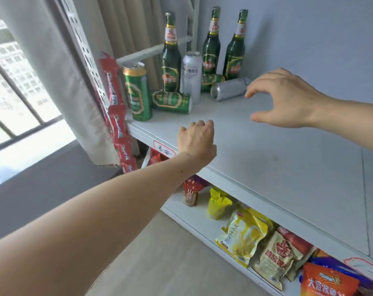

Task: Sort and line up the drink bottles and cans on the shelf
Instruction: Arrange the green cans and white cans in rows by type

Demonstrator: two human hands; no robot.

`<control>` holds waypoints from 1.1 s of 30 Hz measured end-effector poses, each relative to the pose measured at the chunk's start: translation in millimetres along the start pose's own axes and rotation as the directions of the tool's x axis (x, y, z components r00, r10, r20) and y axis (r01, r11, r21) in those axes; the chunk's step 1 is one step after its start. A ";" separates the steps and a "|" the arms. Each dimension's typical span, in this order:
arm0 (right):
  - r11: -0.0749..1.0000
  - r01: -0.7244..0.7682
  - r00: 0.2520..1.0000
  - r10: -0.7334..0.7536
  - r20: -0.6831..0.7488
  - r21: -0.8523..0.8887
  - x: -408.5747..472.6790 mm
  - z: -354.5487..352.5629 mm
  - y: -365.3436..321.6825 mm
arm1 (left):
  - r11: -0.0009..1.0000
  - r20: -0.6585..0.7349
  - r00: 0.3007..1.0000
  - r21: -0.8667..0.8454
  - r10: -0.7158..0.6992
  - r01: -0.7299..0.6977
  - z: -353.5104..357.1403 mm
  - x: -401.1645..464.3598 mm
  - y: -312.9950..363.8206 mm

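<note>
On the white shelf, three green glass bottles stand upright at the back: one at left and two nearer the wall. A green can and a silver can stand upright. Another green can lies on its side in front, a further green one lies behind the silver can, and a silver can lies toppled. My right hand hovers just right of the toppled silver can, fingers spread in a claw, holding nothing. My left hand is loosely curled over the shelf's front, empty.
A strip of red snack packets hangs along the perforated shelf post at left. The lower shelf holds yellow, tan and orange snack bags. A curtain and a barred window are at far left. The grey wall backs the shelf.
</note>
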State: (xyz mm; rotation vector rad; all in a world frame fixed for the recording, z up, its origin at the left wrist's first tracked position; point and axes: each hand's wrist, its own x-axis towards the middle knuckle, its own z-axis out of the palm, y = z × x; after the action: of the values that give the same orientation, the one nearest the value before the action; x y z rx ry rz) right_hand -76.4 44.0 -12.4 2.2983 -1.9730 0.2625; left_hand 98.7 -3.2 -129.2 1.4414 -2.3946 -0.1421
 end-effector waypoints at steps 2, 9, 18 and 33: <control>1.000 0.012 1.000 -0.012 0.004 0.020 29.3 8.9 -28.0 | 1.000 0.013 1.000 0.002 -0.021 0.021 -7.2 3.7 -40.4; 0.998 0.051 0.999 -0.051 -0.007 0.041 125.1 29.4 -104.5 | 0.993 -0.015 0.993 -0.025 -0.120 0.119 -15.9 16.8 -154.7; 0.994 0.088 0.996 -0.088 0.000 0.065 206.0 48.5 -157.4 | 0.878 0.022 0.937 -0.340 -0.350 0.336 -8.4 48.0 -203.0; 0.998 0.019 0.997 -0.024 0.078 0.068 257.6 73.5 -174.1 | 0.798 0.018 0.877 -0.405 -0.480 0.445 5.2 77.2 -205.7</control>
State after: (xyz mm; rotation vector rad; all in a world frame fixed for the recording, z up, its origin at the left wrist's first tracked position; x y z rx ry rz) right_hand 137.5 -192.7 -27.9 2.4054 -2.0040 0.2431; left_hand 236.5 -169.8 -168.7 1.7468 -1.7548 -0.6361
